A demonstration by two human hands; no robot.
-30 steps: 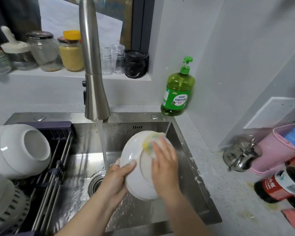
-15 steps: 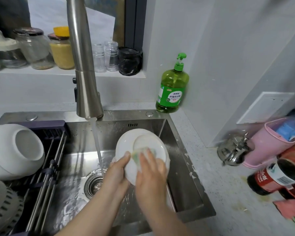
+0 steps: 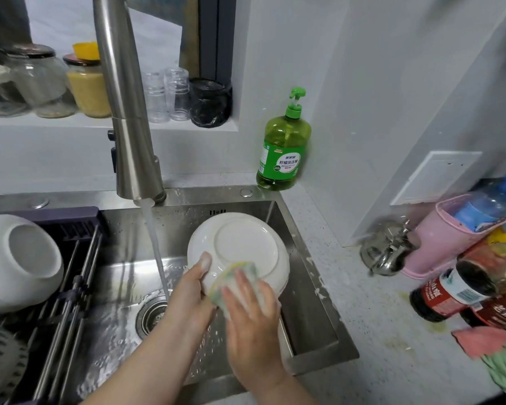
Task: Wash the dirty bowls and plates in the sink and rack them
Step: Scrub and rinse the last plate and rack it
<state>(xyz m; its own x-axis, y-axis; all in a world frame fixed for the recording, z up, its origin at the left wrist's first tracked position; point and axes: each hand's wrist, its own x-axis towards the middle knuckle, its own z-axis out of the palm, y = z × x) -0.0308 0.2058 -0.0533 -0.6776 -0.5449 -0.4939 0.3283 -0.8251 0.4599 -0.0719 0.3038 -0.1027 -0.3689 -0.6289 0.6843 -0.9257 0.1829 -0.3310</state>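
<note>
One round, glossy white plate (image 3: 246, 244)

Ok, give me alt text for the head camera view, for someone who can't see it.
A person's left hand holds a white plate, underside showing, over a steel sink while the right hand presses a yellow-green sponge against it. Water runs from the tap beside the plate; a white bowl lies in the rack at left.
</note>
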